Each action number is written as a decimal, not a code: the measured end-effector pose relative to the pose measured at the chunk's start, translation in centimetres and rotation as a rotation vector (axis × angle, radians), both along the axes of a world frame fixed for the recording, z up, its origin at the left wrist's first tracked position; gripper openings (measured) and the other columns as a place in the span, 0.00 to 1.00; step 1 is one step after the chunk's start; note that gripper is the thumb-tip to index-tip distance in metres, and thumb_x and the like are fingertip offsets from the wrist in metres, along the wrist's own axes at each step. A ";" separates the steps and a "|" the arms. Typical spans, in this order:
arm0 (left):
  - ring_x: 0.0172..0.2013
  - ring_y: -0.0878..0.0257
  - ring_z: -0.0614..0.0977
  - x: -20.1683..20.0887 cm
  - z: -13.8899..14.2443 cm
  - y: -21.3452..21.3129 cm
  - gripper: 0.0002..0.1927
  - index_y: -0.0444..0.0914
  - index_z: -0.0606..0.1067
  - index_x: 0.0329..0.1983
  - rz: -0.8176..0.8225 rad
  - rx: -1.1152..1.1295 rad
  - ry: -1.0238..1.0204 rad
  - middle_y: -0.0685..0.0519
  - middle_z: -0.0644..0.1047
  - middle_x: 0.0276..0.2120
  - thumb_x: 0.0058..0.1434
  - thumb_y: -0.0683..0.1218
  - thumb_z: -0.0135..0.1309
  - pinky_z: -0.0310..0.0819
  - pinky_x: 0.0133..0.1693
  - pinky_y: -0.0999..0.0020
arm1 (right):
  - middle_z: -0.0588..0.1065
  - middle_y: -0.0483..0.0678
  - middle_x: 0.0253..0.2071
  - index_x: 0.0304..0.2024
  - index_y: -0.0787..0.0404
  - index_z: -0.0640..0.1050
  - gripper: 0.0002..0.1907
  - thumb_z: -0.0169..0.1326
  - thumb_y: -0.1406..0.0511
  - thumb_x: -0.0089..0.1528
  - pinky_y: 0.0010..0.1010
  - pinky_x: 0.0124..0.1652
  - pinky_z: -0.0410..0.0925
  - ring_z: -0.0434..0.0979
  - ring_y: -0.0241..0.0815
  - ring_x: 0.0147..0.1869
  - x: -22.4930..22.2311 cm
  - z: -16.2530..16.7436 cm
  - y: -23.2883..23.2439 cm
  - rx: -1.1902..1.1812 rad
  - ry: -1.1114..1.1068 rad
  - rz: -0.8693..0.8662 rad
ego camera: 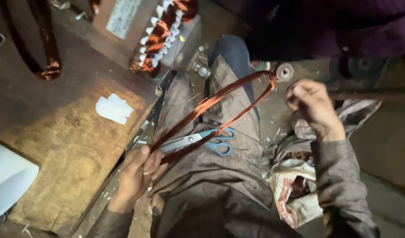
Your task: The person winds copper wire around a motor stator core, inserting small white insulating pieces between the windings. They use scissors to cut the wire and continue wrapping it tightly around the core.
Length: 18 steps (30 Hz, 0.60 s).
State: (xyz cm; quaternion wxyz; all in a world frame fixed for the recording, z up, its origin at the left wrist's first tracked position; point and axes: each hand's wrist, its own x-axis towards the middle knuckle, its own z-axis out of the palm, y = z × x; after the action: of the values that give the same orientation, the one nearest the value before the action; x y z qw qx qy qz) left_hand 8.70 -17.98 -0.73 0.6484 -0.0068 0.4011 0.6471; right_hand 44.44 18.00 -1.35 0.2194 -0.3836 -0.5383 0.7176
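- Copper-coloured wire coil [220, 110], a long narrow loop of many thin strands, stretched across the lap from lower left to upper right.
- Left hand [136, 174] closed on the near end of the loop, grip clamped with thumb over the bundled strands, just beside the table [57, 132] edge.
- Right hand [312, 105] up by the far end, fingers curled together; whether anything lies in that grip cannot be told, though probably a fine strand running to the bend.
- Far bend of the loop close against a small round metal disc [285, 71].
- Blue-handled scissors [202, 140] lying on the lap under the loop, blades pointing toward the left hand.
- Likely handling: light but springy, stiff enough to keep its long shape, with strands apt to splay or kink if squeezed at one spot; thin coating probably easy to scratch.
- Best taken at the two ends, whole bundle gathered, not single strands.
- Elsewhere: white folded paper [114, 109] on the table, a wound motor stator [162, 39] with copper windings and white insulation above it, a printed sack [295, 189] by the right knee.
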 end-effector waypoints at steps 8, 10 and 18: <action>0.19 0.63 0.59 0.6 -0.2 1.5 0.27 0.40 0.58 0.18 -0.106 0.084 0.064 0.55 0.58 0.16 0.72 0.55 0.46 0.55 0.25 0.66 | 0.78 0.46 0.51 0.61 0.67 0.69 0.24 0.55 0.60 0.68 0.32 0.61 0.67 0.76 0.39 0.58 -3.4 4.9 -1.0 0.319 -0.094 0.100; 0.19 0.63 0.59 0.6 0.0 1.8 0.27 0.40 0.58 0.18 -0.134 0.068 0.072 0.55 0.58 0.16 0.72 0.55 0.47 0.56 0.24 0.66 | 0.77 0.42 0.50 0.65 0.66 0.65 0.29 0.56 0.60 0.65 0.32 0.60 0.67 0.76 0.37 0.56 -5.2 5.9 -1.5 0.099 0.019 0.123; 0.19 0.66 0.63 -1.7 0.2 2.9 0.23 0.42 0.63 0.28 0.018 -0.242 -0.040 0.57 0.62 0.20 0.69 0.63 0.46 0.57 0.24 0.69 | 0.62 0.37 0.25 0.57 0.64 0.74 0.15 0.57 0.67 0.69 0.28 0.42 0.70 0.61 0.30 0.26 -7.9 5.5 -1.8 -0.369 0.210 -0.163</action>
State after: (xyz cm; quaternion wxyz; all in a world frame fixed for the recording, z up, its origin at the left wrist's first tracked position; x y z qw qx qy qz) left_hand 7.03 -15.03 -0.52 0.6446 -0.1016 0.4633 0.5996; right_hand 36.56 16.22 4.20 0.2574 -0.3826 -0.3395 0.8198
